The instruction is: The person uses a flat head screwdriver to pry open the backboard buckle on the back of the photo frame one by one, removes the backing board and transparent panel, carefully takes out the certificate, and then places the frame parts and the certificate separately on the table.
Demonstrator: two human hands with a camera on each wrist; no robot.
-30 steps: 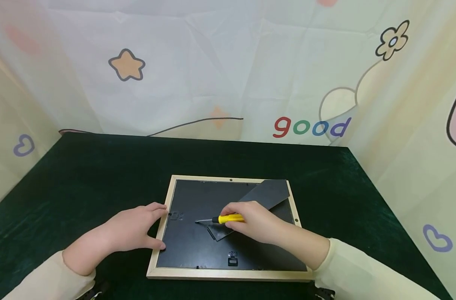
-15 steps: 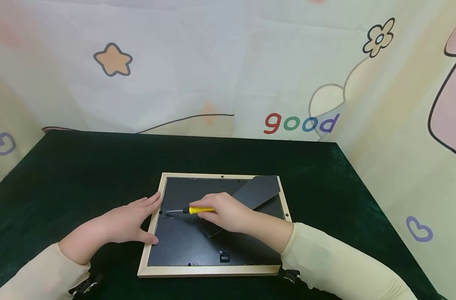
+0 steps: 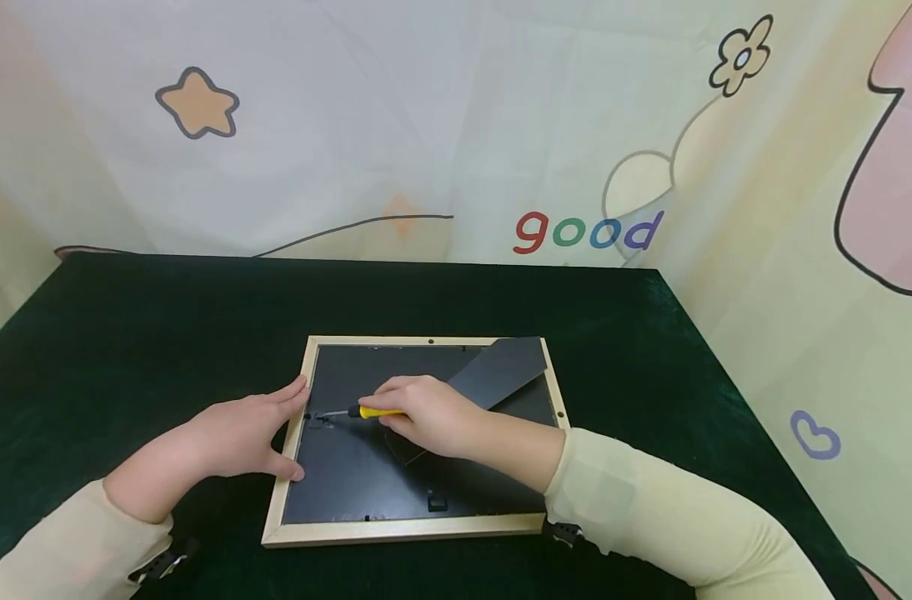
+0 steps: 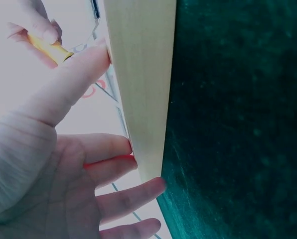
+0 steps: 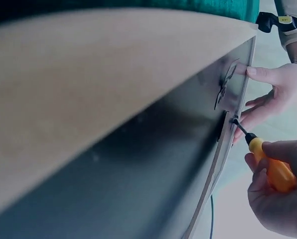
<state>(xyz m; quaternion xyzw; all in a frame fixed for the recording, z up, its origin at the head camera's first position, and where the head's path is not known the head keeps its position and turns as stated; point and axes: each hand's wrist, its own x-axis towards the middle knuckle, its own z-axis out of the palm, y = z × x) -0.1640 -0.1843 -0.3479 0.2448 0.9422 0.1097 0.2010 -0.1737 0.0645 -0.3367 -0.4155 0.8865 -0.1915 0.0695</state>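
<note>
A picture frame of pale wood lies back side up, its black backing board showing. My right hand grips the yellow handle of a screwdriver. The shaft points left, with its tip at the small metal hanger by the frame's left edge; exact contact is too small to tell. My left hand rests against the left side of the frame, thumb and fingers spread along the wood. In the left wrist view those fingers look straight. The right hand covers part of the black stand leg.
A dark green cloth covers the table under the frame. Behind it hangs a pale printed curtain. Another hanger sits near the frame's lower edge, and small dark tabs line the border.
My right hand has carried the screwdriver left, from mid-board to the left hanger. The left hand keeps its place on the frame. The head view has shifted slightly.
</note>
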